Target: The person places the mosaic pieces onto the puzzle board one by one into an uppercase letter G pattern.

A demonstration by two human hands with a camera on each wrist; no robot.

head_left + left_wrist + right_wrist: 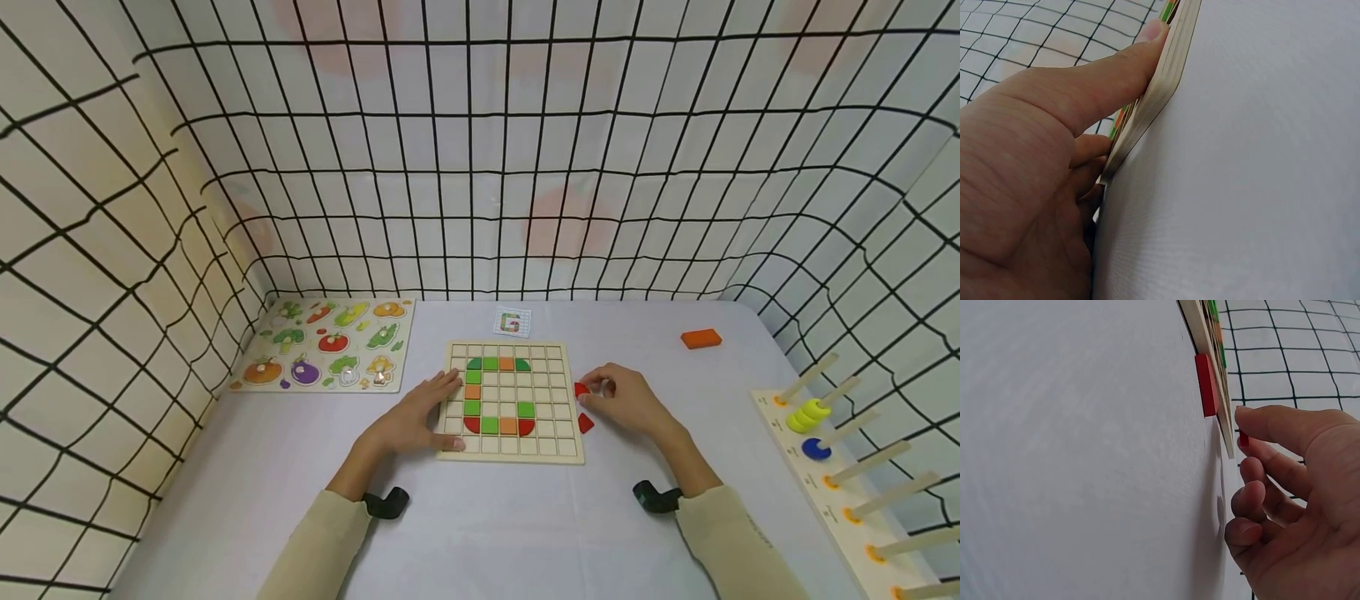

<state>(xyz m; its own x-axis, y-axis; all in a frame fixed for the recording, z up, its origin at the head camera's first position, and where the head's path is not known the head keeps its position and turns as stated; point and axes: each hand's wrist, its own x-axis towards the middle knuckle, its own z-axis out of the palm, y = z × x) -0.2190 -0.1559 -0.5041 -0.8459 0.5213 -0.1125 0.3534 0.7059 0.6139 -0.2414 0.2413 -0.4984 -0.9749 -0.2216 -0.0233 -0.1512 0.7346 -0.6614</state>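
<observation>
A wooden grid board (551, 358) lies mid-table, with green, orange and red tiles set in its squares as an open ring. My left hand (412, 417) rests along its left edge, fingers spread and the thumb on the near left corner, as the left wrist view also has it. Just off the board's right edge, my right hand (626, 400) pinches a small red tile (1244, 439) between thumb and index finger. A second red tile (586, 423) lies on the table against that edge, nearer me. Behind the board sits a small pattern card (513, 322).
A vegetable puzzle board (251, 346) lies at the back left. An orange block (701, 338) sits at the back right. Along the right side stands a pegged counting board (813, 492) with yellow and blue rings. Black netting (480, 171) rises behind the table and at both sides.
</observation>
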